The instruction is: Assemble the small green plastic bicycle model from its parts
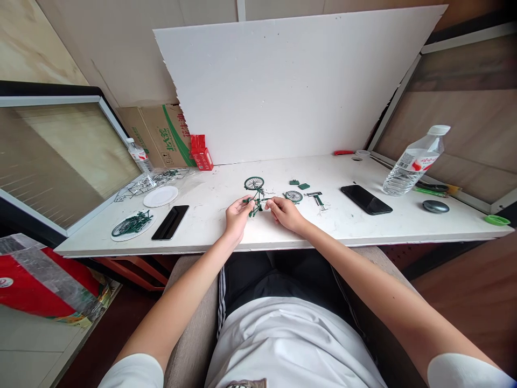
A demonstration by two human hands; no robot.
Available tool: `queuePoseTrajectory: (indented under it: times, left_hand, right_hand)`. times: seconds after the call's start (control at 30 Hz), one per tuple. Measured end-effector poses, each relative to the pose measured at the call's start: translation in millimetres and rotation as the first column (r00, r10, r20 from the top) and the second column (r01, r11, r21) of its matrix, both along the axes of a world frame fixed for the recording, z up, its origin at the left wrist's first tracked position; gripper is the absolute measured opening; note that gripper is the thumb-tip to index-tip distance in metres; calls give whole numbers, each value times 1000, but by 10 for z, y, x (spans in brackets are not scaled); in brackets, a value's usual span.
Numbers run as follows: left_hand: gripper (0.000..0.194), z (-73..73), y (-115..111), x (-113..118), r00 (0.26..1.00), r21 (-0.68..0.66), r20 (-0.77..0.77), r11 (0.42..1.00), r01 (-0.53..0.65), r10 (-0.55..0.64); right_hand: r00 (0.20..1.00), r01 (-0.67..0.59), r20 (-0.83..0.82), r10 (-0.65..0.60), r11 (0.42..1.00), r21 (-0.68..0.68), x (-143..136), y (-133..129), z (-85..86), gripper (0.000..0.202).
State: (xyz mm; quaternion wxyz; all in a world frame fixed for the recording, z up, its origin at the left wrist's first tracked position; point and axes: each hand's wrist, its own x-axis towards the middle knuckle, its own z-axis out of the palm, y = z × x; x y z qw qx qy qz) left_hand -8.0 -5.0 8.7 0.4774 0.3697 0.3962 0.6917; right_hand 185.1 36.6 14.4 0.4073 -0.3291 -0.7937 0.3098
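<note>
A small dark green model bicycle [258,192] with one spoked wheel [254,183] is held just above the white table. My left hand [237,216] pinches its frame between thumb and fingertips. On the other side, my right hand [285,212] is closed, thumb against forefinger, at a thin green part by the frame; whether that part is joined to the bicycle I cannot tell. A loose spoked wheel [293,196] lies just beyond my right hand. Beside it rests a green frame-like piece [315,199], and two small green blocks [299,184] lie farther back.
On the left are a plate of green parts [131,236], a white plate [160,196], a phone [170,222] and a bottle [139,156]. On the right lie another phone [365,199], a tilted-looking water bottle [414,161] and a dark oval object [435,206]. A white board [299,86] stands behind.
</note>
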Motion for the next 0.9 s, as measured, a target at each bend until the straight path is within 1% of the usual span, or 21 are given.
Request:
queuePoseTrajectory:
  times: [0.13, 0.2, 0.3, 0.37, 0.53, 0.67, 0.77, 0.9]
  left_hand:
    - [59, 1, 11, -12, 1000, -18, 15, 1000, 17, -17]
    - [58, 5, 3, -8, 1000, -17, -5, 999, 30, -30]
    - [59, 12, -11, 0, 998, -19, -30, 999, 50, -51]
    - [59, 14, -16, 0, 998, -23, -24, 998, 55, -55]
    - [59, 14, -22, -9, 997, -27, -19, 996, 79, -80]
    - [57, 42, -36, -5, 995, -41, 4, 994, 99, -99]
    - [55, 65, -39, 4, 995, -54, 32, 994, 99, -98]
    - [56, 63, -33, 6, 995, -53, 27, 994, 93, -91]
  right_hand:
    - [993, 43, 104, -64, 980, 195, -33, -34, -39, 45]
    - [981, 43, 175, -89, 968, 247, -43, -71, -33, 41]
    - [965, 11, 249, -87, 957, 289, -47, -126, -7, 36]
    - [960, -9, 269, -80, 950, 312, -47, -155, 11, 37]
    - [954, 29, 271, -126, 941, 337, -64, -194, 28, 33]
    - [944, 24, 301, -134, 939, 343, -77, -209, 30, 29]
    - [939, 28, 312, -143, 938, 346, -80, -213, 29, 30]
    - [944, 33, 295, -145, 934, 355, -83, -222, 33, 32]
